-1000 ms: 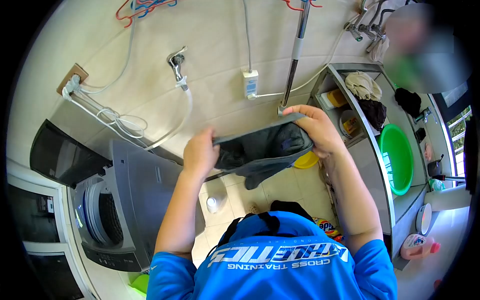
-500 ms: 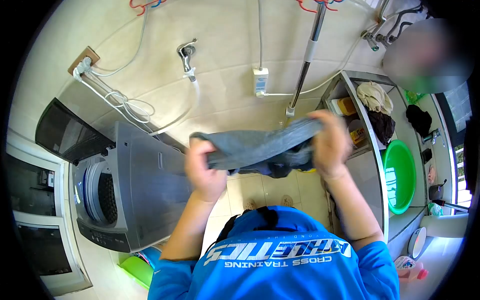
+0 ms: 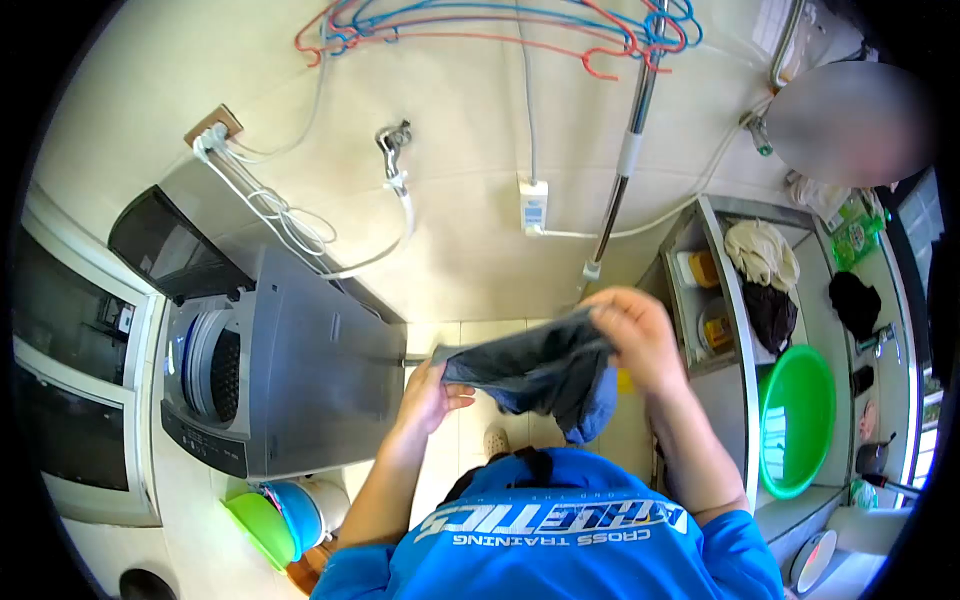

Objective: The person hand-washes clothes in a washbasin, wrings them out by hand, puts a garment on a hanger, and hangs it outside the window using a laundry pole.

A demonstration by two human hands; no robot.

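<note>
A dark grey-blue garment hangs bunched in front of my body, with its upper edge stretched between both hands. It may be trousers or shorts, but the folds hide its full shape. My left hand pinches the left end of that edge between thumb and forefinger, the other fingers partly spread beneath. At the right end, my right hand is closed on the cloth and sits higher than the left. The lower part of the garment dangles loose over the tiled floor.
To the left stands a grey washing machine, lid raised. Several red and blue hangers hang on a rod overhead. On the right counter are a green basin, beige cloth and dark cloths. Plastic basins lie at lower left.
The garment has come lower and now hangs tilted, right end up, with more cloth drooping. My left hand has loosened from a fist to a pinch. The view has tilted up, showing more hangers.
</note>
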